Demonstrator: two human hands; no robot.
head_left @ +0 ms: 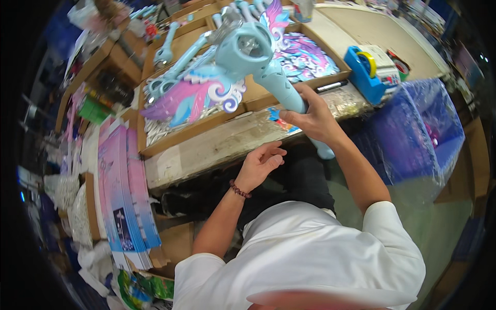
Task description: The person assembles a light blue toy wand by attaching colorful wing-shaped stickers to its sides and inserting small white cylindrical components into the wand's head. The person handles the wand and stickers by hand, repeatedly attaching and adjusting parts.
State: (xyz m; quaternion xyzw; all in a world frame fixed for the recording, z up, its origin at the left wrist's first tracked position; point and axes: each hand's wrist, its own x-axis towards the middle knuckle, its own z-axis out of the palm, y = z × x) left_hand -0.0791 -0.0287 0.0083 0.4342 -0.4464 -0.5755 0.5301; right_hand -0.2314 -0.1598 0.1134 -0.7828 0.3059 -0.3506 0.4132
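Observation:
My right hand (315,117) is wrapped round the handle of a light blue toy wand (281,89), which tilts up and to the left over the workbench. The wand's round head has an opening with something clear or silvery inside. A pink, purple and blue wing (199,95) with white curls sticks out from the head's left side, and another wing (274,20) rises at its upper right. My left hand (261,164), a beaded bracelet on its wrist, is held in front of the bench edge. Its fingers are loosely curled and apart, with nothing in them.
Cardboard trays on the workbench (178,160) hold light blue wand parts (166,49) and a pile of wing pieces (310,57). A blue tape dispenser (366,72) and a black marker (331,86) lie right. Beside the bench stands a blue plastic-lined bin (413,134); printed flat boxes (121,175) stack left.

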